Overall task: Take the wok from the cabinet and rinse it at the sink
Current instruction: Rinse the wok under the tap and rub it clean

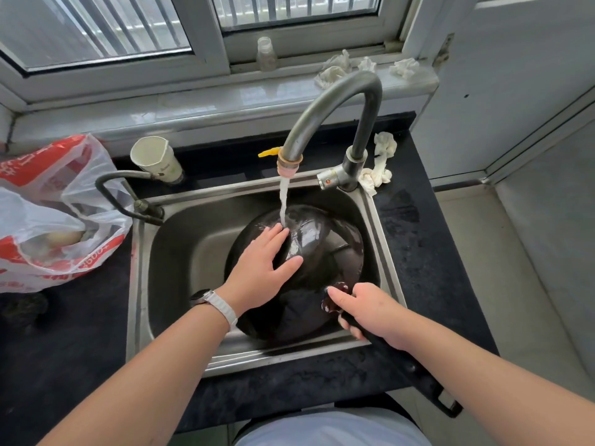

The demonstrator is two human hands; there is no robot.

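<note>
The dark stone countertop (pixel 415 252) in front of me carried a steel sink (pixel 180 252) set into it. At my left, a red-and-white plastic bag (pixel 54 207) lay on the counter, and a paper cup (pixel 156 160) stood behind the sink. Crumpled tissue (pixel 381 162) lay just beside the faucet base (pixel 349 175).

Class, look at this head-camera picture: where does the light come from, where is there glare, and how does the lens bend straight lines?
Head view: daylight enters through the window behind the sink; glare streaks the wet wok near the water stream and the sill; the wide lens bows the window frame and counter edges outward; focus is sharp on both hands, left hand, right hand.
</note>
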